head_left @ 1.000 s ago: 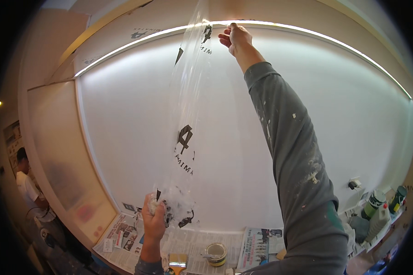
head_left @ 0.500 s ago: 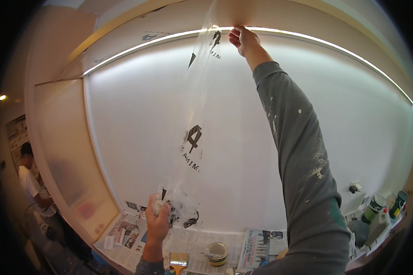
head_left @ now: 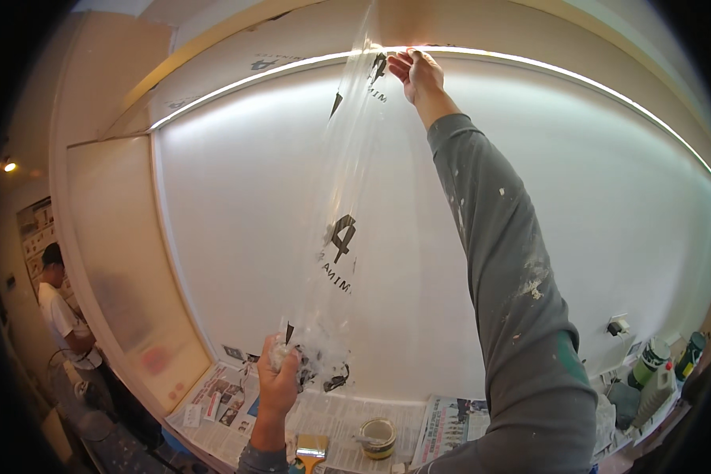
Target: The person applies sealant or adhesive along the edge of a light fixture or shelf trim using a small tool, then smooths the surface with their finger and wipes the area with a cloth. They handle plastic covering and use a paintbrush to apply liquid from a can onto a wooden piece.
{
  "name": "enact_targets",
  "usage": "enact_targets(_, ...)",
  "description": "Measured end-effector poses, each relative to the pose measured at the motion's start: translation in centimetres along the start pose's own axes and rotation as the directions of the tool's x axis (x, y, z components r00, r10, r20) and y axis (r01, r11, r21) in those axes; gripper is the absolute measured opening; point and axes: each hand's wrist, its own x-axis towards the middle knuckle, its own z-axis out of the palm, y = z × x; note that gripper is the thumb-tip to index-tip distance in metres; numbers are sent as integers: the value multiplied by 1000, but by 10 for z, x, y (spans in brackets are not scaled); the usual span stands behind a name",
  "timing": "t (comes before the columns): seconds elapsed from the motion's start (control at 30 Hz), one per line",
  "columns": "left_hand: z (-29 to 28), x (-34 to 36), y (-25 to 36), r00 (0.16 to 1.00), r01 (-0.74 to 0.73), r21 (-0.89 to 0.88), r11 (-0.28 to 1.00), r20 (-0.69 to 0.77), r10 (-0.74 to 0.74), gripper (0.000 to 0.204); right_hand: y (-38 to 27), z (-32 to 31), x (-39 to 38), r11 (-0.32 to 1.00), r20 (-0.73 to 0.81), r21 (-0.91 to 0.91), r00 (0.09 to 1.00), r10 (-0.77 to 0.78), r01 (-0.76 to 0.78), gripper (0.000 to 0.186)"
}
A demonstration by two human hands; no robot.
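Here, in the head view, my right hand [head_left: 417, 73] is up at the lit strip [head_left: 529, 65] along the top of the white wall [head_left: 237, 237], fingers spread flat and pressing the top end of a clear plastic film [head_left: 347, 205] against it; nothing is clenched there. The film hangs down from that strip in a long, loosely twisted band, with dark printed marks on it. Far below the strip, my left hand [head_left: 278, 381] is closed in a fist around the film's bunched lower end, just above the newspaper [head_left: 450, 426] spread at the wall's foot.

I judge this film very light, limp and thin: it crumples and clings to itself, likely slippery, and probably tears if tugged hard at one spot. The bunched end gives the surest grip; the top edge is best held flat and wide.

Also far below the strip, on the newspaper, lie a tape roll [head_left: 378, 437] and a paintbrush [head_left: 311, 450]. Well left of it, another person [head_left: 59, 316] stands bent over.
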Motion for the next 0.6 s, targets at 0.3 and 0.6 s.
enact_targets(0.3, 2, -9, 10, 1000, -4, 9, 1000, -17, 4, 17, 14, 4, -20, 969, -90, -51, 967, 237, -242, 17)
enact_targets(0.6, -1, -22, 16, 999, -31, 100, 995, -2, 32, 13, 17, -33, -50, 918, 54, -86, 919, 391, -386, 16)
